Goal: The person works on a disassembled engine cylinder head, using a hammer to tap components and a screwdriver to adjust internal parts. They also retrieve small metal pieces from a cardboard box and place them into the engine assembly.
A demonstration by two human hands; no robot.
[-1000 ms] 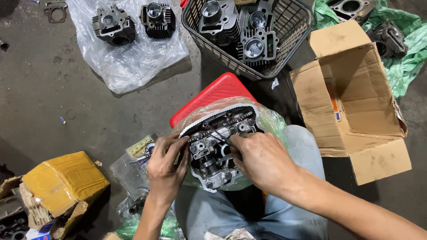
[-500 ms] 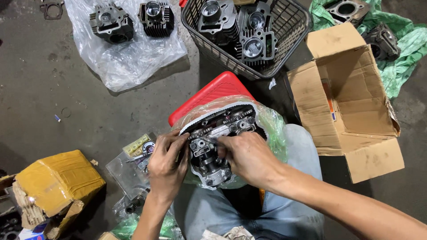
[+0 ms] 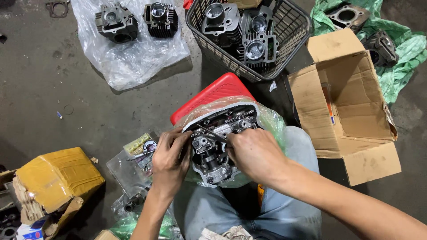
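**both hands on cylinder head, thin tool across the top**

cylinder head (image 3: 218,146) sitting on the lap, wrapped underneath in clear plastic bag (image 3: 267,120), just in front of the red stool (image 3: 213,93). long axis running near-to-far and slightly right, valve gear facing up.

left hand (image 3: 169,162) pressed against the left flank of the head, fingers curled round the edge, grip closed on the casting and steadying it. right hand (image 3: 255,153) on the right side, over the top face, grip closed; seems to pinch a thin dark rod-like tool (image 3: 211,132), but fingers hide the contact, so hard to confirm. tool lying diagonally across the upper part of the head, tip pointing up-left, away from the right hand and toward the left-hand side.

key relation: work point between the two hands, touching both; right hand nearer the tool's butt end, left hand nearer its tip.

around it: wire basket (image 3: 249,35) with more finned cylinder parts beyond the stool, open cardboard box (image 3: 351,106) to the right, two cylinders on a plastic sheet (image 3: 133,58) far left, yellow wrapped package (image 3: 53,178) near left, small bagged parts (image 3: 133,164) just beside the left hand. all on concrete floor (image 3: 53,98).
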